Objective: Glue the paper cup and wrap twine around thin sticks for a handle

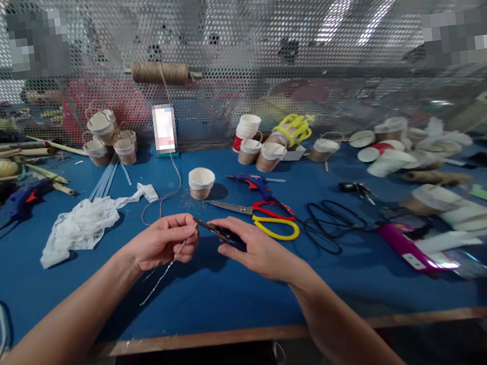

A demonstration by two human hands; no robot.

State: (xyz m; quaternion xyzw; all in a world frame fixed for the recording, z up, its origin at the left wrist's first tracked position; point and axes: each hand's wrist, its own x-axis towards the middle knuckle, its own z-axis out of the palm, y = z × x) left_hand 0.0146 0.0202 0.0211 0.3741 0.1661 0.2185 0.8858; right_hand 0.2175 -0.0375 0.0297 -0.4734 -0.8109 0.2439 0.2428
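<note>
My left hand is closed in a pinch on a thin pale string that hangs down and to the left over the blue table. My right hand is closed round a small dark pair of snips. The snips' tip points left and sits right at the string by my left fingertips. The string runs up past a small paper cup to a spool of brown twine mounted on the mesh screen.
Red and yellow scissors, a blue glue gun and a black cord lie right of my hands. White lace cloth lies left. Stacks of twine-wrapped cups stand at the back. More cups clutter the right side.
</note>
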